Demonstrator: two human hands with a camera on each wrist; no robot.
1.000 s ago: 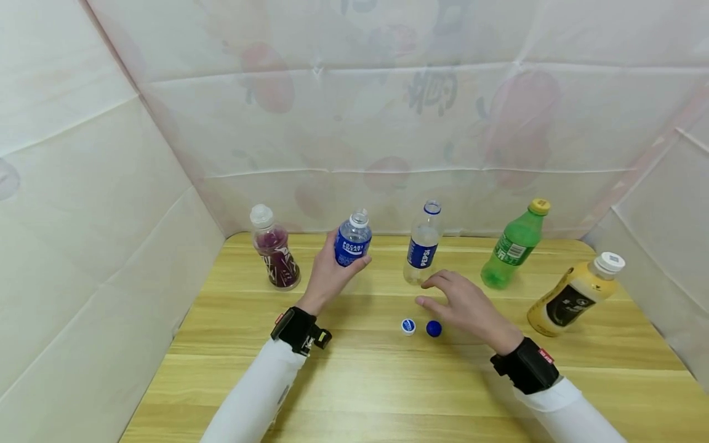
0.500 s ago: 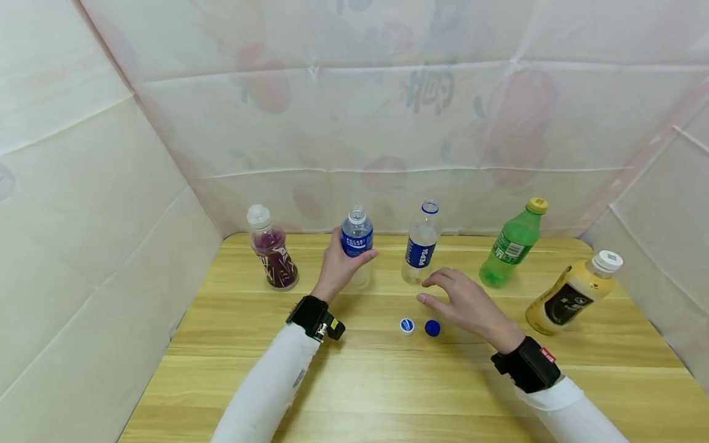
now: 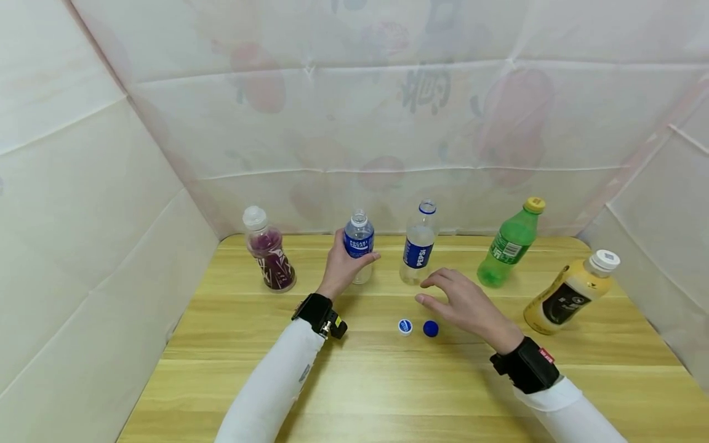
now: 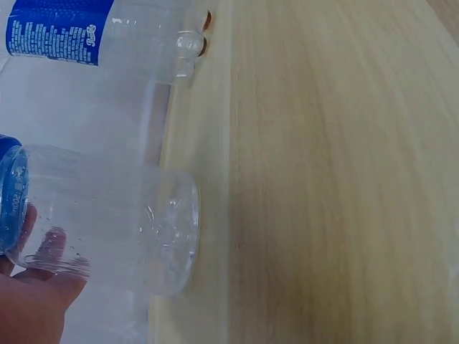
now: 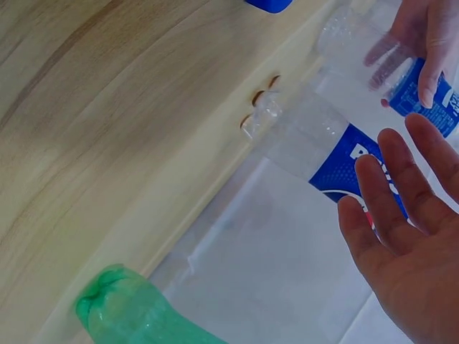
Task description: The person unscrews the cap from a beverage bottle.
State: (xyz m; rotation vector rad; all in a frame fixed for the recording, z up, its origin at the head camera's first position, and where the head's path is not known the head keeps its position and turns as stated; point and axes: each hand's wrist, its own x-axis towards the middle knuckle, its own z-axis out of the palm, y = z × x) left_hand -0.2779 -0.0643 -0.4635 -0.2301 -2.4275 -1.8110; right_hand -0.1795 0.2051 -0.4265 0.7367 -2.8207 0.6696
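Note:
My left hand (image 3: 341, 269) grips a clear water bottle with a blue Pocari Sweat label (image 3: 359, 242), fingers behind it and thumb in front. The bottle is upright and uncapped; its bottom (image 4: 176, 233) is at the tabletop, though I cannot tell if it touches. To its right stands an uncapped Pepsi bottle (image 3: 418, 252). Just in front of that, my right hand (image 3: 462, 304) hovers with relaxed fingers (image 5: 401, 179), holding nothing. A white bottle cap with a blue top (image 3: 405, 327) and a dark blue bottle cap (image 3: 431, 328) lie on the table, left of the right hand.
A purple drink bottle (image 3: 272, 258) with a white cap stands at the left. On the right are a green bottle (image 3: 508, 246) with a yellow cap and a yellow drink bottle (image 3: 567, 295) with a white cap. Pale sheeting (image 3: 354, 123) walls the wooden table (image 3: 365, 394).
My left hand has lowered the Pocari Sweat bottle toward the table and moved it slightly right, and the bottle is now upright. The right hand has stayed nearly still.

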